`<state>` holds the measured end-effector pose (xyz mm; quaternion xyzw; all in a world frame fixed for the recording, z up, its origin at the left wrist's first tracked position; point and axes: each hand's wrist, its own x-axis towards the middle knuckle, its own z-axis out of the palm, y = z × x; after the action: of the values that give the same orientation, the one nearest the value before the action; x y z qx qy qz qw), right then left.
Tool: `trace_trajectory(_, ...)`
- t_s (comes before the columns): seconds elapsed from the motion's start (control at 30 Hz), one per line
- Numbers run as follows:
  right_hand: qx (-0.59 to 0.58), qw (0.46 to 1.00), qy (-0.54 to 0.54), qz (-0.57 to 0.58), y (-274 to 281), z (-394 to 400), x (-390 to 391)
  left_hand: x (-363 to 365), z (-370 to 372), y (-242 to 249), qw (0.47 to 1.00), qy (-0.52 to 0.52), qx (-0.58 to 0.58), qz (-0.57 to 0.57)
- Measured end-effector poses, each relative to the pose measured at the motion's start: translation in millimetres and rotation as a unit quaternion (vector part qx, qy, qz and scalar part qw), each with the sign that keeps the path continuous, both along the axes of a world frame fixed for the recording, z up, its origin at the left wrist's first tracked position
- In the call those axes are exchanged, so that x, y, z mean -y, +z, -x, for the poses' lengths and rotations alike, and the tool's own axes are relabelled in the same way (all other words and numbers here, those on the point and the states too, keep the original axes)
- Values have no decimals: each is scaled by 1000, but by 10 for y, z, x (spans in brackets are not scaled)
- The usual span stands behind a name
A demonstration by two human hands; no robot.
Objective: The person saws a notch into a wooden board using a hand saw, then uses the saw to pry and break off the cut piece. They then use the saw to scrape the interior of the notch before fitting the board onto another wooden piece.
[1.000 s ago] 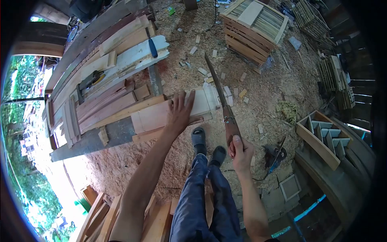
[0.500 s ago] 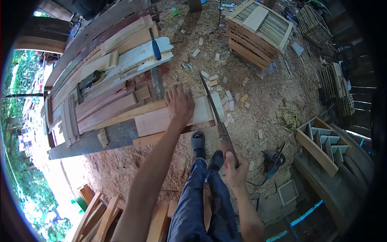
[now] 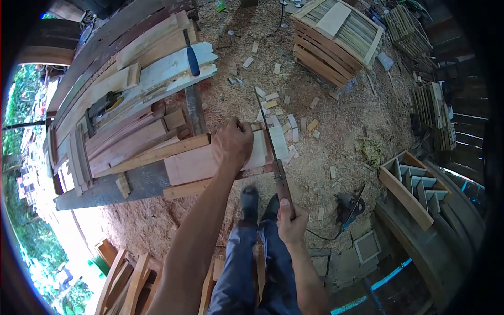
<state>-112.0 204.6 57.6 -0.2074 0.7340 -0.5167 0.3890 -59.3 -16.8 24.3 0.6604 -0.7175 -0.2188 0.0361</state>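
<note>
My right hand (image 3: 292, 219) is wrapped round the wooden handle of a handsaw (image 3: 273, 152). The saw's thin blade points away from me and lies across the pale end of a flat board (image 3: 189, 164). On that board, left of the blade, rests my left hand (image 3: 232, 143), its fingers now curled; a small wood piece (image 3: 256, 126) shows beside its knuckles. Whether the fingers grip that piece is hidden. A narrow wooden strip (image 3: 186, 145) runs along the board's far side, and another strip (image 3: 181, 189) lies under its near edge.
A blue-handled chisel (image 3: 192, 61) and a clamp-like tool (image 3: 105, 104) lie on planks at the left. Small blocks (image 3: 292, 121) are scattered on the shavings-covered floor. A slatted crate (image 3: 328, 50) stands at the back, a divided wooden box (image 3: 409, 186) at the right, and a power tool (image 3: 349, 207) below.
My left hand has gone from spread flat on the board to curled, with a small wood piece now beside it. The saw stays across the board, and the view has shifted slightly.
</note>
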Motion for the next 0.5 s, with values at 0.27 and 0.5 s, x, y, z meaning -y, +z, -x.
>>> trace_trajectory(0.27,-51,998,9,-39,209,51,519,11,20,-36,1000,-18,26,1)
trace_trajectory(0.5,-6,999,28,-28,126,-51,-170,-63,-22,-61,1000,23,18,5)
